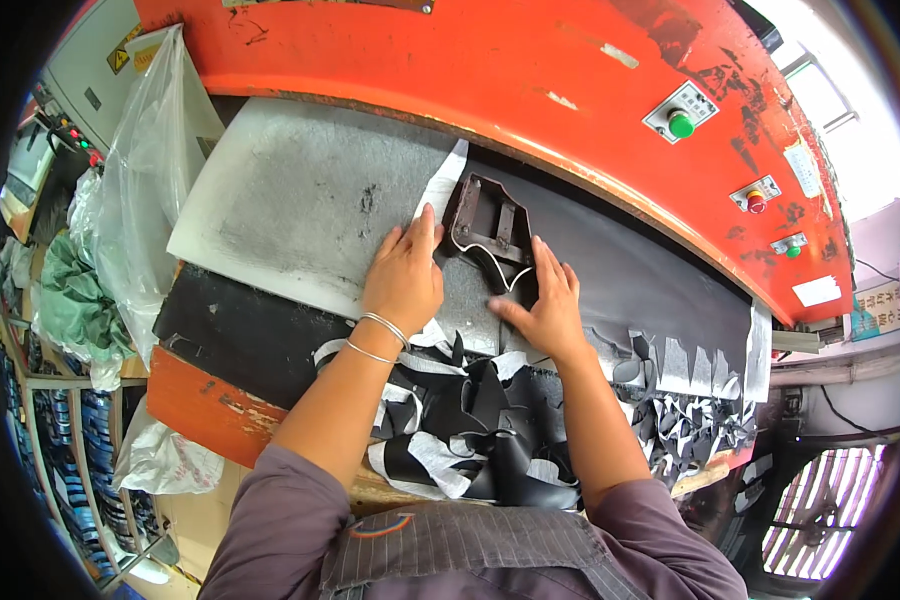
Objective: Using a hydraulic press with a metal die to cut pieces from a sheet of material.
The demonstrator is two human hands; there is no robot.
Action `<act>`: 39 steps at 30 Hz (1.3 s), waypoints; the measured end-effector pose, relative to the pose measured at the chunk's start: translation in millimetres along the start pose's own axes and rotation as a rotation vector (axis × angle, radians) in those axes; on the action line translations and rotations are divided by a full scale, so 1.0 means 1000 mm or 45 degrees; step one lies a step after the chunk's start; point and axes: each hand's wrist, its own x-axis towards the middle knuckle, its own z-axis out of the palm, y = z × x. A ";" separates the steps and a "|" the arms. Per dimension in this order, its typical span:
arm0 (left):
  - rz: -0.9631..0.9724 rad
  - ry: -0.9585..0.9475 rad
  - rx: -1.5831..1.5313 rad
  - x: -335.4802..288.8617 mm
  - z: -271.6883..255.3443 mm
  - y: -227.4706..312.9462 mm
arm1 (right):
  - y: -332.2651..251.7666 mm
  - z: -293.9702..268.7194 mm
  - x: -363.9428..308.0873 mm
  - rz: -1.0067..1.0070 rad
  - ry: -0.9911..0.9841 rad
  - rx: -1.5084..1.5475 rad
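A dark metal cutting die, an open frame with crossbars, stands on the sheet material between my hands. My left hand lies fairly flat at its left, fingers stretched out, fingertips by a narrow white strip. My right hand is at the die's right side, fingers extended along its edge and thumb spread toward its near end; how firmly it touches is unclear. A black sheet with a pale underside spreads to the right. A pale, scuffed cutting board lies to the left.
An orange press beam crosses behind the board, bearing green buttons and a red one. Black and white offcuts pile at the near edge. Clear plastic bags hang at left, beside a rack.
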 end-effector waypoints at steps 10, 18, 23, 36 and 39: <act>-0.045 -0.052 -0.007 0.005 0.003 0.004 | 0.004 0.013 0.007 -0.045 0.081 0.087; -0.054 -0.022 0.070 0.006 -0.001 0.012 | 0.001 0.006 0.008 -0.068 0.119 0.086; -0.127 -0.039 0.033 0.001 -0.006 0.030 | 0.013 -0.019 -0.016 -0.028 0.074 0.123; 0.438 -0.036 -0.619 0.059 -0.027 0.282 | 0.322 -0.307 -0.125 0.662 1.944 0.245; 0.523 -0.046 -0.207 0.081 -0.032 0.288 | 0.327 -0.312 -0.126 0.764 1.916 0.040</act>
